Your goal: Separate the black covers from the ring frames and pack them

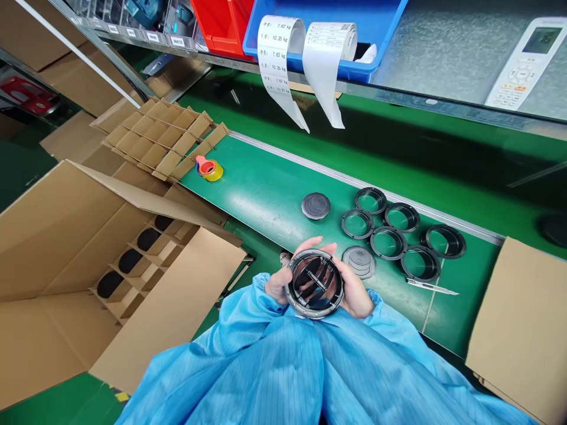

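Observation:
Both hands hold a round black air vent point(315, 283) with slats and a silver rim, close to my chest. My left hand point(280, 282) grips its left edge and my right hand point(354, 289) cups its right edge, with fingertips showing above the top rim. Two grey round discs point(316, 205) point(359, 261) lie on the green belt point(261, 189) just beyond my hands. Several black rings point(388, 242) lie grouped to the right of the discs.
An open cardboard box point(66, 248) with a divider grid holding black parts stands at the left. A loose cardboard divider point(162, 139) and a tape roll point(209, 169) lie farther back. A knife-like blade point(432, 287) rests near the rings. Another carton point(518, 330) sits at the right. Bins and paper labels point(277, 59) hang above.

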Tool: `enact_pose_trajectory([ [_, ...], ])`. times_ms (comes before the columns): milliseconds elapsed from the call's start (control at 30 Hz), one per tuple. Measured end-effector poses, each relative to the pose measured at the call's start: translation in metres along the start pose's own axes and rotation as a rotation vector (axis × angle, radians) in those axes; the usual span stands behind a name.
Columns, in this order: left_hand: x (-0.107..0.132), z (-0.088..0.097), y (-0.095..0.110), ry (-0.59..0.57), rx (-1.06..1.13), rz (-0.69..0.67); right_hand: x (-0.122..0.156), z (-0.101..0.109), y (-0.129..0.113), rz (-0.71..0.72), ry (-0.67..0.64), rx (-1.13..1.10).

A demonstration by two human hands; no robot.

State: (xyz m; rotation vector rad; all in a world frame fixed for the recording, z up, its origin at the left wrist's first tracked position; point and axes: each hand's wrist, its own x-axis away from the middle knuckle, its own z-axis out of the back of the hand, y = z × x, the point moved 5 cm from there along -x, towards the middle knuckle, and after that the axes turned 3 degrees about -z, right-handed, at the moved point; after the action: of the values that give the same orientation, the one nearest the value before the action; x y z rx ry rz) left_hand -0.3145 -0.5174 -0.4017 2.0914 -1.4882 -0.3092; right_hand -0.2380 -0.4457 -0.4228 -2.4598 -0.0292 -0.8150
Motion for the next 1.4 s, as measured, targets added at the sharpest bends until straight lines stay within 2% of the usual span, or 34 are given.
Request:
enact_pose_trajectory([
  [100, -0.002, -0.003, 0.004, 0.056, -0.048, 0.017, -0.002, 0.008, -0.008, 0.125, 0.03, 0.268],
  [200, -0.006, -0.006, 0.008, 0.123, -0.079, 0.004, -0.002, 0.022, -0.018, 0.35, 0.192, 0.61],
  [333, -0.007, -0.006, 0.003, 0.214, -0.095, 0.069, 0.002, 0.032, -0.02, 0.558, 0.389, 0.837],
  [467, -0.006, 0.0, -0.006, 0.307, -0.057, 0.138, 0.021, 0.023, -0.035, 0.879, 0.548, 1.069],
  [533, -0.007, 0.002, -0.006, 0.332, -0.059, 0.121, 0.029, 0.011, -0.04, 0.975, 0.473, 1.226],
  [633, -0.01, 0.001, -0.003, 0.339, -0.113, 0.071, 0.031, -0.004, -0.039, 0.943, 0.26, 1.408],
  [767, -0.011, -0.001, -0.001, 0.364, -0.21, 0.059, 0.027, -0.007, -0.034, 0.882, 0.174, 1.466],
  [933, -0.012, -0.002, -0.004, 0.372, -0.24, 0.071, 0.022, -0.008, -0.033, 0.901, 0.056, 1.384],
  [1200, -0.012, 0.0, -0.009, 0.4, -0.206, 0.114, 0.024, -0.01, -0.036, 0.954, 0.036, 1.284],
  [1400, -0.022, 0.011, -0.016, 0.414, -0.094, 0.151, 0.014, -0.002, -0.032, 0.864, 0.156, 1.3],
])
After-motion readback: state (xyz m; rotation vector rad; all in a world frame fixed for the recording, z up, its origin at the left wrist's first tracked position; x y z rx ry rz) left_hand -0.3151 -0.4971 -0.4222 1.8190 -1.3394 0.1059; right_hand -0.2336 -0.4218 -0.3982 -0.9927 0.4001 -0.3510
